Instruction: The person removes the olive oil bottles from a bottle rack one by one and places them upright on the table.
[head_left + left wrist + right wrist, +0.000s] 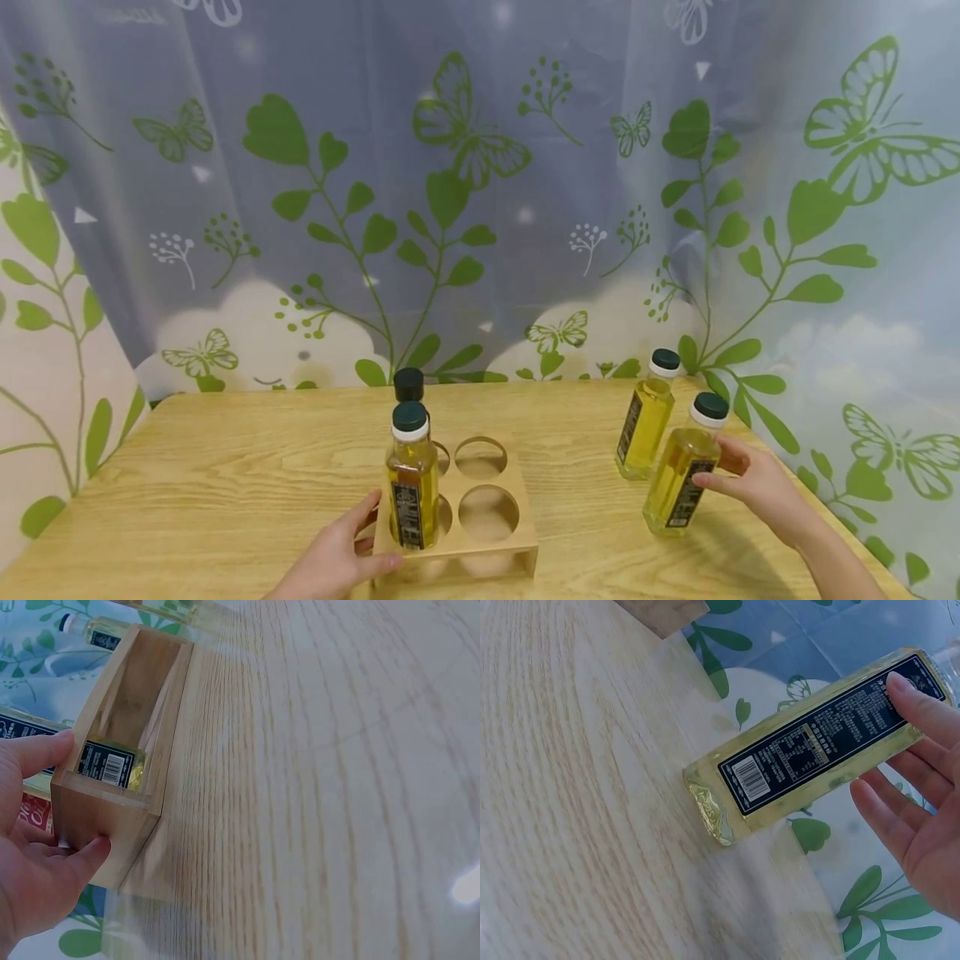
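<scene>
My left hand (pixel 337 552) grips the left end of a wooden bottle rack (pixel 517 537), its thumb at the front edge. A green-capped oil bottle (pixel 415 496) stands in the rack's front left hole. Behind it, a black-capped bottle (pixel 408 383) is mostly hidden. My right hand (pixel 772 493) holds another green-capped oil bottle (pixel 667 492) between thumb and fingers; its dark label with a barcode (pixel 750 778) shows in the right wrist view. That bottle leans slightly; whether its base touches the table cannot be told. A similar oil bottle (pixel 643 425) stands just behind it.
The wood-grain table (pixel 247 467) carries everything. At its back edge hangs a blue and white curtain (pixel 480 250) with green leaves and butterflies, which also runs along the right side. Two round holes show in the right half of the rack.
</scene>
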Available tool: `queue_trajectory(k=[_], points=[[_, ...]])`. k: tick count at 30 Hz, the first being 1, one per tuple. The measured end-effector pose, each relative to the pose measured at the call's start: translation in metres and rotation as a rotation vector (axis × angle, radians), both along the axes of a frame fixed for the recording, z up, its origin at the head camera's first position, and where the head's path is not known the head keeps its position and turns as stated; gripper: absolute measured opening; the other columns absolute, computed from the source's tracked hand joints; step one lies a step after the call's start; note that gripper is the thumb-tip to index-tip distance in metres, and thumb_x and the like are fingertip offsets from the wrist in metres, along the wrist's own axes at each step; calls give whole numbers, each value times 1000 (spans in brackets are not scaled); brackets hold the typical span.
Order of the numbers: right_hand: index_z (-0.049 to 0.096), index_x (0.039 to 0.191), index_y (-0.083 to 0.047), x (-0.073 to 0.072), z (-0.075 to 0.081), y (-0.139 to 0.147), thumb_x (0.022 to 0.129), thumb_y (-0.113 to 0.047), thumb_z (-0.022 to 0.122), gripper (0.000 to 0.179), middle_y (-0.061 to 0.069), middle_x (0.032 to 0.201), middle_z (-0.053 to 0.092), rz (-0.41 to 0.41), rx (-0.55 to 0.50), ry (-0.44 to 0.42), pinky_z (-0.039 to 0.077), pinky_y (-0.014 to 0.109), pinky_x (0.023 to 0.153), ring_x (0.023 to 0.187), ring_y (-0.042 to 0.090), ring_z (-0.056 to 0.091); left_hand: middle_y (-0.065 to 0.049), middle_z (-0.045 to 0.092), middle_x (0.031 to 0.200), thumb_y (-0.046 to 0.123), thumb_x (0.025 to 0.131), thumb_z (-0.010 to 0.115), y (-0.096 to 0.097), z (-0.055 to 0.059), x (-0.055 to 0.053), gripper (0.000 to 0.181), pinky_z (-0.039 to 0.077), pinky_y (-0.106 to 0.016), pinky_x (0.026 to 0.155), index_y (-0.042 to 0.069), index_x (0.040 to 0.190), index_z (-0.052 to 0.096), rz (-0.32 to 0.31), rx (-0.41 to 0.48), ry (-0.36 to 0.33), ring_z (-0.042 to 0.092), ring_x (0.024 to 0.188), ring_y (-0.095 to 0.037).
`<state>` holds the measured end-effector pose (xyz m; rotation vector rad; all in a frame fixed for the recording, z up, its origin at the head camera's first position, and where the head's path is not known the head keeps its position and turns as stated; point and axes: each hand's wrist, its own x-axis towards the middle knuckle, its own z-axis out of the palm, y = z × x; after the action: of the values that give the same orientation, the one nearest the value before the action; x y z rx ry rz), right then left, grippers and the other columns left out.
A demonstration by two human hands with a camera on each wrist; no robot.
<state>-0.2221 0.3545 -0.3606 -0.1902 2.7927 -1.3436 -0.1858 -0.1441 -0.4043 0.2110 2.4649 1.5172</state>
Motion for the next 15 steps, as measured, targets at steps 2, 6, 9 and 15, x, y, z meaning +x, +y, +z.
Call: queue_trajectory(k=[2,6,9,15], points=[[15,141,16,0,-1,1,91,-21,62,78,40,141,18,7,-22,-1,45,55,91,123,56,27,-38,29,137,27,76,78,0,0,0,97,48,-46,91,-15,141,18,3,-9,8,41,120,-47],[14,141,16,0,-1,1,93,-19,59,75,40,141,17,27,-56,-2,42,57,94,125,56,24,-36,28,139,29,75,79,-1,1,0,98,48,-44,92,-13,141,20,11,-17,17,38,123,-46],[14,141,16,2,0,2,94,-19,57,73,40,141,17,35,-64,1,43,53,94,126,55,23,-35,29,140,30,73,79,0,1,1,99,48,-43,92,-12,141,22,16,-23,26,38,123,-46],[33,141,2,12,1,11,95,-15,55,54,3,131,52,28,-156,84,52,24,81,113,8,52,-35,28,140,32,73,80,0,1,3,100,47,-44,93,-12,141,22,15,-21,17,37,124,-46]])
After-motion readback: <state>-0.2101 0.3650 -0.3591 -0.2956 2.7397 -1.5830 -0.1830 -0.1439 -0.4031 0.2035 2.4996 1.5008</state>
